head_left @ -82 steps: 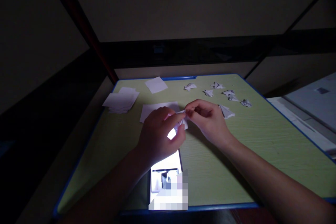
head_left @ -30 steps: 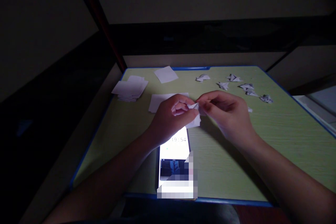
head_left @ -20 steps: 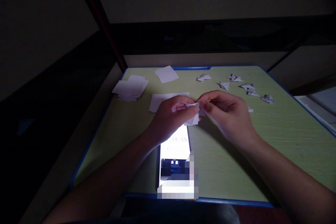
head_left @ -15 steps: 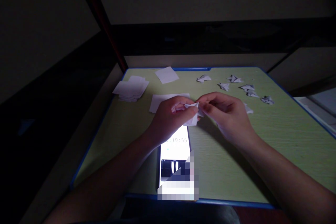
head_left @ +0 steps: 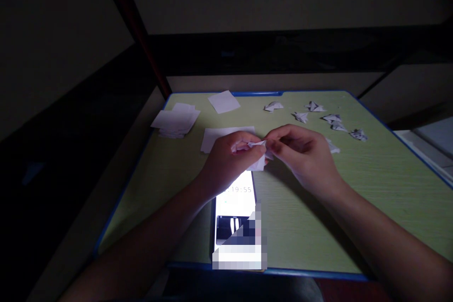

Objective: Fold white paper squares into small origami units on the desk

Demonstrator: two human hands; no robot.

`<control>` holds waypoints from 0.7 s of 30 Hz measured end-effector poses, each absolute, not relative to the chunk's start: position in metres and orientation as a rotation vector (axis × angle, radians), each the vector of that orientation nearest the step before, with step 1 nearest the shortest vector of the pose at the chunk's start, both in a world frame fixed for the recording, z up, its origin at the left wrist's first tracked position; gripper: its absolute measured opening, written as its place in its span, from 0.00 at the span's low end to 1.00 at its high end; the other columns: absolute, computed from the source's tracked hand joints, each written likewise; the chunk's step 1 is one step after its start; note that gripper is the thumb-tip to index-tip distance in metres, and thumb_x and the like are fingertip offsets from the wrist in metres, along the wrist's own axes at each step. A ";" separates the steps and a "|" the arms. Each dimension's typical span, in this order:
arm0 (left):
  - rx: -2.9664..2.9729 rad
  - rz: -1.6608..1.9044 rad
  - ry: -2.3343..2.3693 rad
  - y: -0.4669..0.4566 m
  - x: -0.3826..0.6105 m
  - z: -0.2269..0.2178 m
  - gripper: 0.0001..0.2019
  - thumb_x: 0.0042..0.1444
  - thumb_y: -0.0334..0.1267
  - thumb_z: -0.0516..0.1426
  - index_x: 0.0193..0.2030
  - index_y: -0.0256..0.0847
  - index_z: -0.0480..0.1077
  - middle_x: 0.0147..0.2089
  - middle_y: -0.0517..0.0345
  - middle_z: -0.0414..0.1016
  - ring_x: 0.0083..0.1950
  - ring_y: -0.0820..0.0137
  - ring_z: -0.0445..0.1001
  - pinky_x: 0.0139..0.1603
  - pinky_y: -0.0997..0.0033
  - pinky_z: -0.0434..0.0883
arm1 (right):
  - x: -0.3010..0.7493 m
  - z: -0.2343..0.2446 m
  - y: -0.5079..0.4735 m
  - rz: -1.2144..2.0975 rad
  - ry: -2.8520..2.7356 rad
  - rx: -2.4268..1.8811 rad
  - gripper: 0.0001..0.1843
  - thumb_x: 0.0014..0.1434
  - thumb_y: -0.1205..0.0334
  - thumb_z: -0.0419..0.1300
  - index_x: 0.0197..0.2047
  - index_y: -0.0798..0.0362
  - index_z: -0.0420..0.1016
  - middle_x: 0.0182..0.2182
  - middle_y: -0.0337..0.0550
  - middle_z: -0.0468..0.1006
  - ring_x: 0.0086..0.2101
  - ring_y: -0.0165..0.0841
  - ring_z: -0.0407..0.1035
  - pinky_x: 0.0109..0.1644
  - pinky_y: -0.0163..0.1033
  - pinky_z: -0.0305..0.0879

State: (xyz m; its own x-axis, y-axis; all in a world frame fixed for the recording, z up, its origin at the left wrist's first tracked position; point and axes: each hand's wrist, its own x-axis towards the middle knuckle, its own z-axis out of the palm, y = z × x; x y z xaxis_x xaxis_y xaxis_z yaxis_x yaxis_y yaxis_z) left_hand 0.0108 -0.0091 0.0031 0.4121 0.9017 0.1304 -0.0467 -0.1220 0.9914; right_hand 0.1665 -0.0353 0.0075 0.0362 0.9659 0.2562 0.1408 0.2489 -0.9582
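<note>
Both my hands meet over the middle of a green table [head_left: 371, 188] with a blue rim. My left hand [head_left: 228, 163] is closed round a small folded white paper piece [head_left: 258, 163], thumb and fingers pinching it. My right hand [head_left: 306, 158] pinches the same paper at its upper tip. Most of the paper is hidden between the fingers. A lit phone [head_left: 235, 217] lies flat on the table just below my hands.
A stack of white paper squares [head_left: 175, 121] lies at the back left, a single sheet [head_left: 223, 101] behind it, another sheet [head_left: 215, 136] under my left hand. Several small folded paper figures [head_left: 334, 120] are scattered at the back right. The room is dark.
My hands stay together on the paper, with only slight finger shifts. Since the oldest frame the view has tilted and the table sits higher in it.
</note>
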 end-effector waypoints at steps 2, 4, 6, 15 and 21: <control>1.449 0.963 0.795 -0.009 0.011 0.003 0.06 0.50 0.36 0.59 0.33 0.36 0.70 0.27 0.56 0.78 0.28 0.72 0.76 0.28 0.73 0.71 | 0.166 0.008 -0.035 0.918 -1.370 -1.132 0.02 0.52 0.66 0.63 0.28 0.54 0.74 0.19 0.36 0.73 0.21 0.27 0.67 0.26 0.35 0.61; 1.458 0.950 0.792 -0.009 0.011 0.003 0.06 0.50 0.36 0.59 0.33 0.36 0.70 0.27 0.57 0.77 0.28 0.72 0.75 0.28 0.73 0.71 | 0.166 0.008 -0.036 0.922 -1.360 -1.128 0.02 0.51 0.66 0.63 0.27 0.53 0.74 0.19 0.36 0.73 0.21 0.27 0.66 0.26 0.35 0.62; 1.476 0.955 0.802 -0.009 0.011 0.003 0.06 0.50 0.37 0.60 0.33 0.36 0.70 0.27 0.57 0.76 0.28 0.73 0.74 0.29 0.73 0.71 | 0.166 0.008 -0.036 0.909 -1.355 -1.134 0.02 0.51 0.66 0.63 0.27 0.53 0.74 0.19 0.35 0.72 0.21 0.27 0.66 0.25 0.34 0.61; 1.532 0.970 0.790 -0.009 0.011 0.002 0.06 0.51 0.37 0.59 0.32 0.37 0.70 0.30 0.56 0.76 0.31 0.72 0.74 0.33 0.72 0.72 | 0.166 0.009 -0.035 0.880 -1.331 -1.205 0.02 0.48 0.66 0.63 0.25 0.54 0.74 0.20 0.36 0.71 0.22 0.26 0.62 0.25 0.34 0.57; 1.553 0.972 0.818 -0.008 0.012 0.000 0.06 0.51 0.36 0.59 0.32 0.36 0.70 0.30 0.56 0.76 0.31 0.73 0.74 0.34 0.73 0.71 | 0.166 0.008 -0.036 0.888 -1.313 -1.225 0.02 0.47 0.65 0.64 0.25 0.54 0.75 0.20 0.37 0.71 0.22 0.26 0.62 0.24 0.33 0.56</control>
State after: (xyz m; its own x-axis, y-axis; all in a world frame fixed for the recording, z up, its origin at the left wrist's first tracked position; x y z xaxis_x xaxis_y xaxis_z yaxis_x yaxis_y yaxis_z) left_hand 0.0119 -0.0081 0.0001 0.4300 0.8879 0.1636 0.0092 -0.1855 0.9826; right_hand 0.1659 -0.0357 0.0081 0.1114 0.9713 0.2103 0.1661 0.1905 -0.9675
